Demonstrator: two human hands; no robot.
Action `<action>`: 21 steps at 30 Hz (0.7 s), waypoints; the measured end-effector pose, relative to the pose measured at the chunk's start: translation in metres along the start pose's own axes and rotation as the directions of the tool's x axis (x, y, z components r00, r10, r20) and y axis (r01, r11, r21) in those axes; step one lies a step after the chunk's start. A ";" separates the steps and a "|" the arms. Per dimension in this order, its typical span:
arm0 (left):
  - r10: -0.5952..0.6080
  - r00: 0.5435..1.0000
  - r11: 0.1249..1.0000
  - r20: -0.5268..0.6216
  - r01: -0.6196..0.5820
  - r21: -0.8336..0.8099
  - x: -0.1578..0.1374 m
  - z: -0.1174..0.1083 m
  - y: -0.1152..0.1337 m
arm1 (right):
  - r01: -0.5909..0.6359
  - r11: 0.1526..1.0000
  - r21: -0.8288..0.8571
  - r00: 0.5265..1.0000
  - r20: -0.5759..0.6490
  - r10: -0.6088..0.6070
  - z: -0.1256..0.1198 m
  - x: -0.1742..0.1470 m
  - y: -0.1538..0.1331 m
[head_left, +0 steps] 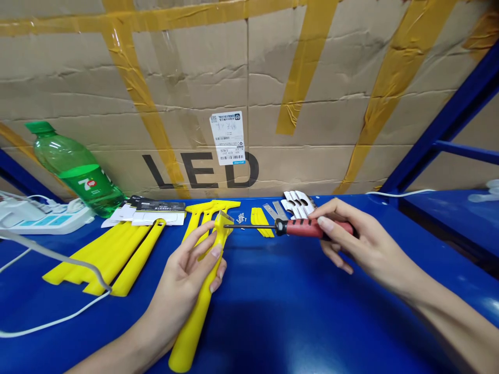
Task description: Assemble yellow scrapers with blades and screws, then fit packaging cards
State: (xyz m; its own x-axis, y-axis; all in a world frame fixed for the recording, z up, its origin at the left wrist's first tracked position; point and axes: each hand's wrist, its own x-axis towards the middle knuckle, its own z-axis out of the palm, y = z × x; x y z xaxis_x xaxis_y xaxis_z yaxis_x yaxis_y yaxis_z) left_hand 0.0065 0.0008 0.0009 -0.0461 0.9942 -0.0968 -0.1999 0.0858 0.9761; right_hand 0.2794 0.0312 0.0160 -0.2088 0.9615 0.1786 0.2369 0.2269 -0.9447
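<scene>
My left hand [183, 275] is closed around a yellow scraper [193, 319], its handle slanting down toward me and its head tipped up. In my right hand [356, 239] is a screwdriver with a red and black handle [302, 227], held level. The screwdriver's tip meets the side of the scraper's head; whether it sits in a screw is too small to tell. Behind lie yellow T-shaped scraper parts [212, 204], a small heap of screws [240, 218], curved yellow pieces [260, 222], flat metal blades [275, 210] and whitish pieces with dark cutouts [298, 204].
Several yellow handles [105, 254] lie at left, with black and white cards [158, 212] at their far ends. A green bottle [78, 169] leans by a power strip [70, 218] with white cables [54, 249]. A taped cardboard box [249, 88] backs the blue shelf [296, 322].
</scene>
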 end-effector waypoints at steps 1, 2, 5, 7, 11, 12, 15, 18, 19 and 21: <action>0.005 1.000 1.000 -0.003 -0.005 0.005 0.000 0.000 0.000 | -0.033 0.999 0.015 0.999 -0.005 0.033 0.002 0.000 0.000; 0.009 1.000 1.000 -0.005 -0.008 0.009 0.000 0.000 0.000 | -0.060 0.998 0.024 0.998 -0.010 0.061 0.003 0.001 -0.001; 0.006 1.000 1.000 -0.010 -0.006 0.003 0.001 0.001 0.001 | -0.074 0.996 0.047 0.997 -0.002 0.074 0.003 0.000 -0.003; -0.004 1.000 1.000 -0.020 0.004 -0.010 0.002 0.000 0.003 | -0.031 0.997 0.067 0.999 0.037 0.028 -0.002 -0.002 -0.003; 0.010 1.000 1.000 -0.019 -0.011 -0.015 0.003 -0.001 0.004 | 0.025 0.999 0.043 0.999 0.039 -0.027 -0.009 -0.001 0.000; 0.011 1.000 1.000 -0.014 -0.011 -0.011 0.003 -0.001 0.004 | 0.036 0.999 0.023 0.999 0.012 -0.036 -0.009 0.000 0.001; 0.005 1.000 1.000 -0.006 -0.005 0.002 0.002 -0.001 0.002 | 0.058 0.998 0.012 0.997 -0.048 -0.057 -0.002 0.002 0.003; 0.009 0.999 1.000 0.034 -0.010 0.028 0.000 -0.001 0.000 | -0.033 0.998 0.051 0.996 -0.080 0.037 0.004 0.003 0.001; 0.007 0.999 0.999 0.051 -0.009 0.038 0.000 -0.001 -0.001 | -0.065 0.997 0.047 0.994 -0.090 0.069 0.004 0.002 0.001; -0.001 0.998 0.999 0.064 -0.001 0.044 0.001 -0.001 -0.002 | -0.078 0.997 0.022 0.994 -0.080 0.080 0.002 0.001 0.000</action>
State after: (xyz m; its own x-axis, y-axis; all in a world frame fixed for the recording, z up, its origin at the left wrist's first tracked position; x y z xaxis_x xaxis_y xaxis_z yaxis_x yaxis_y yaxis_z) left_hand 0.0061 0.0013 -0.0009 0.0167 0.9962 -0.0857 -0.1562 0.0872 0.9839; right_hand 0.2772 0.0315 0.0159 -0.1126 0.9858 0.1243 0.2317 0.1477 -0.9615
